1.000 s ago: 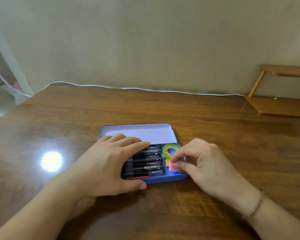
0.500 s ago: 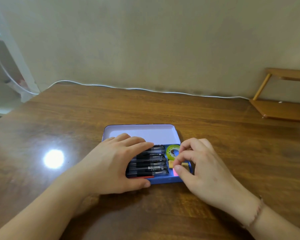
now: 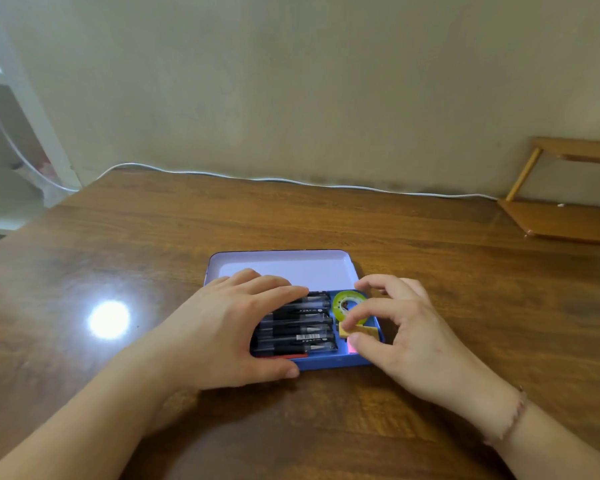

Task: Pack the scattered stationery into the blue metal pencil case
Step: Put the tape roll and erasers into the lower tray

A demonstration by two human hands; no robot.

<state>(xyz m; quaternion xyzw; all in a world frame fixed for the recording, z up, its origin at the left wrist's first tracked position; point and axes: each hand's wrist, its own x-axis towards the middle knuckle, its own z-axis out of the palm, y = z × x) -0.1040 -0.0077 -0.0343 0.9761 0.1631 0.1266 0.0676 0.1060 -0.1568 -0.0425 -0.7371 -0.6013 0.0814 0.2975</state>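
Last pieces settling into the blue metal pencil case (image 3: 329, 364)

Right hand (image 3: 406, 337), lately pinching the pink eraser (image 3: 351, 347), now loosens above it; left hand (image 3: 222, 334) lies open, flat across black pens (image 3: 302, 327).

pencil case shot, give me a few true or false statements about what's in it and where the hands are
1. The case lies open with its lid flat on the table. True.
2. The left hand rests over the black pens. True.
3. The green tape roll sits outside the case on the table. False: it lies inside, in the right compartment, at the far end.
4. The right hand is closed around a pen. False: its fingertips are at the small yellow and pink blocks in the right compartment.
5. Loose stationery is scattered over the table. False: only the case shows on it, plus a white cable along the wall.
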